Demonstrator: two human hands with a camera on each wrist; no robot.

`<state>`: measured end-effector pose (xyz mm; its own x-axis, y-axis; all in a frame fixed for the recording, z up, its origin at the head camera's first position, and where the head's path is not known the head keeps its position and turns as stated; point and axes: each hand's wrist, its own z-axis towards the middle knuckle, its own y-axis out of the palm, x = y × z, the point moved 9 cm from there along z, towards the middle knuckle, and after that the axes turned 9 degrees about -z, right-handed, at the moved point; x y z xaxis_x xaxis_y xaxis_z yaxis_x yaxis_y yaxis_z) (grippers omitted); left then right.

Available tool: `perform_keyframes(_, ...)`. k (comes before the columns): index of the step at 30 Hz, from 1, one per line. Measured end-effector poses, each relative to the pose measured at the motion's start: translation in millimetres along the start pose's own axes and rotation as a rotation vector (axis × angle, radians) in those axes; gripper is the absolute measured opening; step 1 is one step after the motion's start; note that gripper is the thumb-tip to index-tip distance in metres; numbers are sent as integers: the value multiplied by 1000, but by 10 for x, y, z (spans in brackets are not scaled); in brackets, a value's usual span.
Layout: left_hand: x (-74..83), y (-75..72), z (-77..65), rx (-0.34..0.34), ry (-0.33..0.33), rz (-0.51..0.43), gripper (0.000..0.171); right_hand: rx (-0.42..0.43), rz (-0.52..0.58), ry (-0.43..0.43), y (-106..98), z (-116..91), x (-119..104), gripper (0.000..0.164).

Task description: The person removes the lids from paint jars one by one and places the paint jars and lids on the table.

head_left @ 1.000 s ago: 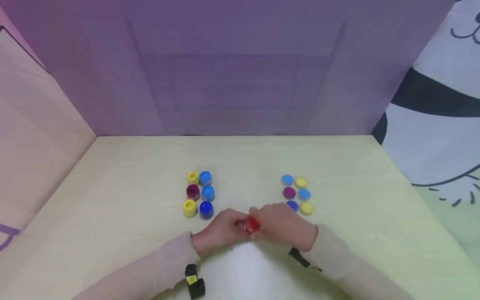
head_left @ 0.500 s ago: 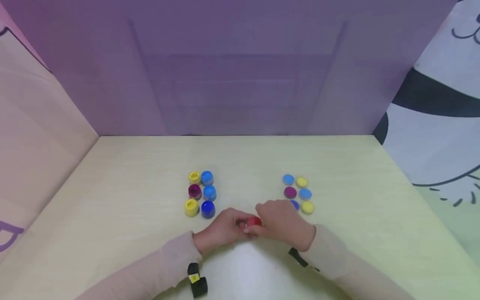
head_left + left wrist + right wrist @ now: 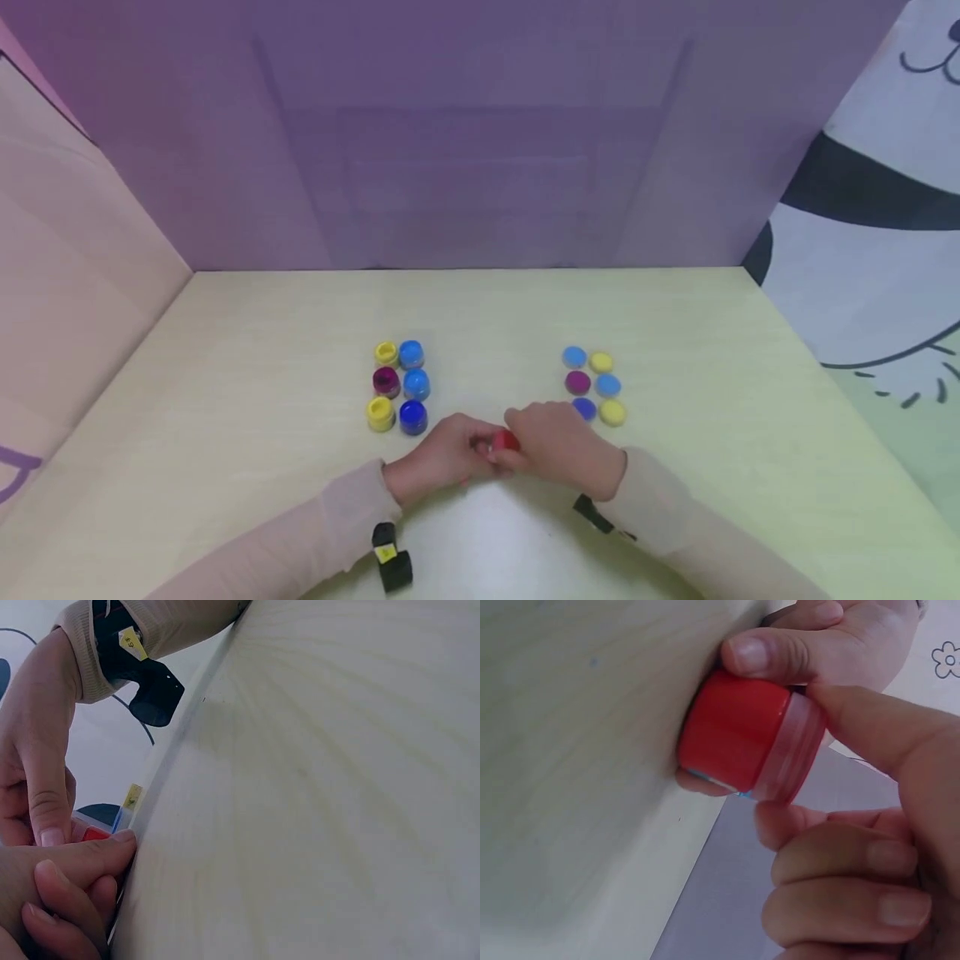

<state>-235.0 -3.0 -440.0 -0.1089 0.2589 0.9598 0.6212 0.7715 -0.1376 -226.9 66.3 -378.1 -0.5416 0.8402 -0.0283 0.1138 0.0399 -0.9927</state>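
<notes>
Both hands meet over the near part of the table around a small red paint jar [image 3: 507, 440]. My left hand [image 3: 450, 454] grips the jar's red body [image 3: 735, 731], with the thumb along one side and fingers beneath. My right hand [image 3: 566, 446] pinches the paler, ridged band [image 3: 789, 750] at the jar's top end between thumb and index finger. Its other fingers are curled in, as the right wrist view shows. The jar lies tilted on its side between the hands. In the left wrist view only a sliver of its red [image 3: 95, 835] shows past the fingers.
Uncapped paint jars in yellow, blue and a purple one [image 3: 386, 382] stand in two columns left of centre. Matching round lids, such as the yellow lid [image 3: 612, 412], lie right of centre, close beyond the right hand. A purple wall [image 3: 480, 167] closes the table's far side.
The right hand has turned at the jar: its thumb now lies across the red face that showed fully one second ago. The left hand stays almost in place, and the loose jars and lids have not moved.
</notes>
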Motion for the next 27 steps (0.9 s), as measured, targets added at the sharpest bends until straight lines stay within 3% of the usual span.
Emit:
perform_keyframes(12, -6, -27, 6, -4, 3, -2, 22, -36, 3, -71, -14, 24, -42, 31)
perform_keyframes(20, -28, -9, 12, -2, -19, -10, 19, -142, 45, -26, 5, 30, -51, 25)
perform_keyframes(27, -35, -21, 13, 11, -26, 12, 16, -211, 1, 0, 7, 50, -84, 19)
